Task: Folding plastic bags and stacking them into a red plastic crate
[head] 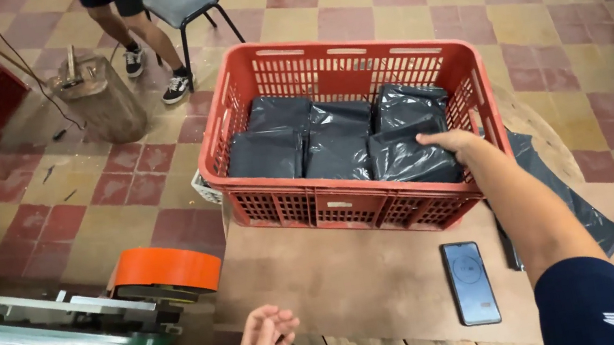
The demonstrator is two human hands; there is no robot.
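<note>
The left hand [264,343] hangs open and empty over the table edge. In the red plastic crate [345,203], the right hand [452,143] rests on the near-right dark plastic packet [407,156]; its grip is hidden. The packet looks soft, light and slippery; better to pinch an edge.

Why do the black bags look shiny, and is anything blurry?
Head view: overhead light glints off the crinkled dark bags in the red crate, where the right hand rests; the phone screen shows faint glare; the left hand looks slightly soft; edges bend a little.
</note>
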